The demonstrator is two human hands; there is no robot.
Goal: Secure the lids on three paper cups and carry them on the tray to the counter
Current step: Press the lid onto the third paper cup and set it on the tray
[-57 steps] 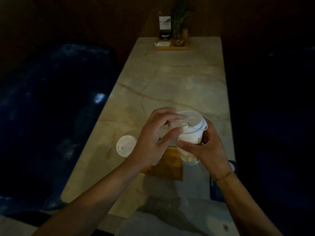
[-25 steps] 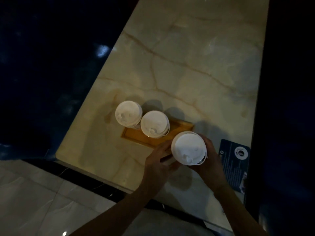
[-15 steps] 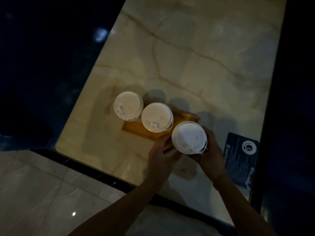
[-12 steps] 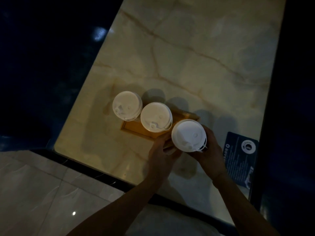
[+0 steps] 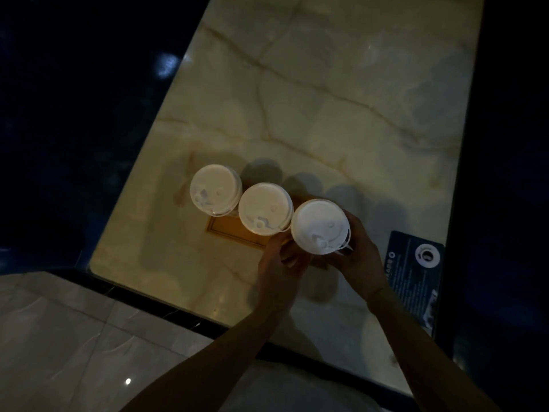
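Three white-lidded paper cups stand in a diagonal row, seen from above. The left cup (image 5: 215,190) and the middle cup (image 5: 265,208) stand on a small wooden tray (image 5: 230,231), of which only a strip shows. The right cup (image 5: 320,226) is held from both sides under its lid. My left hand (image 5: 280,263) grips its lower left side, fingers curled toward it. My right hand (image 5: 359,257) wraps its right side. The cup bodies are hidden under the lids.
The marble table (image 5: 326,99) runs away from me, its near edge by a pale tiled floor (image 5: 74,337). A dark printed card (image 5: 414,275) lies at the table's right edge. Dark seating flanks both sides.
The third cup, lidded in the earliest frame, has moved up beside the middle cup, closing the row. Both hands stay on it. The view has tilted down over the table's end.
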